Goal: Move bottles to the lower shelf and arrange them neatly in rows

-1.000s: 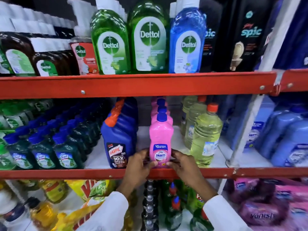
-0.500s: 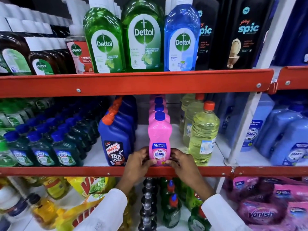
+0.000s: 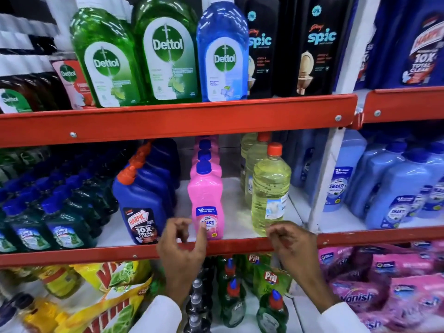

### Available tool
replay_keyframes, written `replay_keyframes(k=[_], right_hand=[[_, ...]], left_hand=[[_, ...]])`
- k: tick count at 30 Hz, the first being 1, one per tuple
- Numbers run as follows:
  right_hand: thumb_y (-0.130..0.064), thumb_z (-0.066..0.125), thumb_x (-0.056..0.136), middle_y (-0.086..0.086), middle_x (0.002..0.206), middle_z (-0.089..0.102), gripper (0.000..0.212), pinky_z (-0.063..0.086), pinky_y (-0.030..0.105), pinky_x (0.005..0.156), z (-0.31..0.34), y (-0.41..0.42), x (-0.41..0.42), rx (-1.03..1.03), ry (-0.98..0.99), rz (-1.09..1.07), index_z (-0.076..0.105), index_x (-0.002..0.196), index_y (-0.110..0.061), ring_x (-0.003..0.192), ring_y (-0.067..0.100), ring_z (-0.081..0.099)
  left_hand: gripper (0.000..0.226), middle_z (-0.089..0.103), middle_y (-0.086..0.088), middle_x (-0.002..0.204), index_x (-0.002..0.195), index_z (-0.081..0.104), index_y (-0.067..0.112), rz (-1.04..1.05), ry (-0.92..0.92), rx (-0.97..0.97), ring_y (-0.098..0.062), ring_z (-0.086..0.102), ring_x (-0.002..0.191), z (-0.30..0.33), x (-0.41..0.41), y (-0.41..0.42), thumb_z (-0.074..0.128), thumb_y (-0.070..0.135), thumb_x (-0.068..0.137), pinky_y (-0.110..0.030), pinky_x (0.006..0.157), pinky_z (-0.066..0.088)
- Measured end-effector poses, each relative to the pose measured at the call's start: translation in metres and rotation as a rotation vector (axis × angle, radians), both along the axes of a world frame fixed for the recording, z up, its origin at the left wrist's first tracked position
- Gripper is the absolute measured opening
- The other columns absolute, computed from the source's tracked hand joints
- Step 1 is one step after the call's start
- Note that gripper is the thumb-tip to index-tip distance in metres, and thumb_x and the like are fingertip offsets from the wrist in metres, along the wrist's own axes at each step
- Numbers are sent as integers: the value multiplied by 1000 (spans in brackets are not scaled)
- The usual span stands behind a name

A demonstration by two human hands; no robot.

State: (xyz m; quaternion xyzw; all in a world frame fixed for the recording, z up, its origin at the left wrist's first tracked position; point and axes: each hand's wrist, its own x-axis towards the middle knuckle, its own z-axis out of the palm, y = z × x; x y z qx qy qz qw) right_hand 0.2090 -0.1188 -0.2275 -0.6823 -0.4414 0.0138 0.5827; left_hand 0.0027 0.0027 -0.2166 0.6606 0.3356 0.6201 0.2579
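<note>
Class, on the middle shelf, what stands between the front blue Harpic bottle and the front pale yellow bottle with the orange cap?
In the head view, the front pink Shakti bottle with the blue cap stands between them.

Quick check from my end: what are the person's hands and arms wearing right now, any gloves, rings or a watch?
Both hands are bare: no gloves on the left hand or the right hand, and no ring or watch shows. Each arm has a plain white long sleeve, the left sleeve and the right sleeve, ending at the wrist with no visible markings.
</note>
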Motion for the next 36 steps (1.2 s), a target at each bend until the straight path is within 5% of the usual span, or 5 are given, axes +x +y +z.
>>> replay_keyframes(k=[4,10,18,26,36], right_hand=[[10,67,79,-6,93,76,33,59,24,76,-1,-12,36,36,59,-133,69,98,-17,77,5,71],[-3,65,89,-9,133,54,69,40,0,91,5,1,62,-311,-110,158,34,150,-13,116,6,56],[-13,67,89,-8,130,68,68,54,29,99,-1,8,76,-298,-146,277,40,149,-28,114,6,66],[-12,74,86,-6,123,71,63,46,3,91,1,1,73,-227,-139,244,50,144,-19,104,-1,66],[-16,72,88,-8,134,64,63,50,28,105,1,-5,71,-207,-139,216,47,145,-23,119,5,63]], left_hand=[[22,57,12,73,84,61,18,-203,136,83,-3,55,70,4,50,-36,68,39,81,-6,66,40],[64,68,6,126,131,53,27,-348,364,-158,-10,66,114,1,106,-22,74,51,75,-31,101,55],[83,73,16,123,140,48,30,-435,341,-288,3,71,108,-10,121,-7,86,44,67,-34,99,61],[62,68,39,117,124,50,49,-460,380,-285,10,66,111,-6,121,-9,82,33,74,-11,93,53],[73,70,9,132,145,49,22,-490,370,-274,3,65,119,0,117,-10,83,21,81,-30,109,53]])
